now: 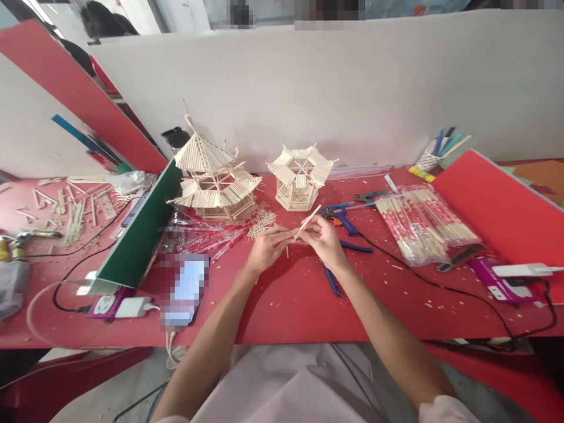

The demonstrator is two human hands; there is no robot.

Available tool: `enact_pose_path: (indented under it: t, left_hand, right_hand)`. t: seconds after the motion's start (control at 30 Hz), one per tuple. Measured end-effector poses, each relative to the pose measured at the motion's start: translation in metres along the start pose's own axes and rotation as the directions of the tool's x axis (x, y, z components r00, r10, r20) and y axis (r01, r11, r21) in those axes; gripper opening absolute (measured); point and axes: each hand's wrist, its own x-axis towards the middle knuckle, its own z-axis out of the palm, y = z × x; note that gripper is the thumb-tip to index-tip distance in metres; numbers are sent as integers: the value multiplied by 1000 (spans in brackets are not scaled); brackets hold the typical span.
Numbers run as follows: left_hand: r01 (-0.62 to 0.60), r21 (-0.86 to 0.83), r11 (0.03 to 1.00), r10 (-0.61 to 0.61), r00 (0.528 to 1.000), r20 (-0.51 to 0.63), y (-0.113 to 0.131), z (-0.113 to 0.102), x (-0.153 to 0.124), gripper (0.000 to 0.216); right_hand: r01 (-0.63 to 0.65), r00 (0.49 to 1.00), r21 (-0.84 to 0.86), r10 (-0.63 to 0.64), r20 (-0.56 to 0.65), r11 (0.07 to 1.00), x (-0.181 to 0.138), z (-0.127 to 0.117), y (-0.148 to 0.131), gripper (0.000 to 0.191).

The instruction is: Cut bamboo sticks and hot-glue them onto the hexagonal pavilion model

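Note:
In front of my chest, my right hand [324,239] pinches a thin pale wooden stick [312,216], which slants up and to the right. My left hand [268,245] closes its fingertips at the stick's lower end, close to the right thumb. Beyond the hands stands a small six-sided pavilion [297,195] built of wooden sticks, with an opening in its roof ring. To its left is a taller two-tiered stick pavilion [211,176] with a pointed roof. Short cut stick pieces [263,223] lie heaped just behind my left hand.
A blue glue gun [346,220] with a cord and blue-handled pliers [332,281] lie by my right arm. Bagged chopsticks [425,223] are at right. A phone [187,289], power strip [106,305] and green divider [138,235] are at left. Scraps dot the red table [282,320].

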Motion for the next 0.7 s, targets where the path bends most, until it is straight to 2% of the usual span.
enact_pose_path:
  t: [0.37,0.7]
  left_hand:
    - [117,60,991,-118,993,8,12,3,2,22]
    - [165,80,983,-166,986,10,13,4,0,24]
  right_hand:
    - [52,993,-91,-61,-101,994,3,-4,0,49]
    - [-18,999,-2,18,-35,1000,6,-7,6,48]
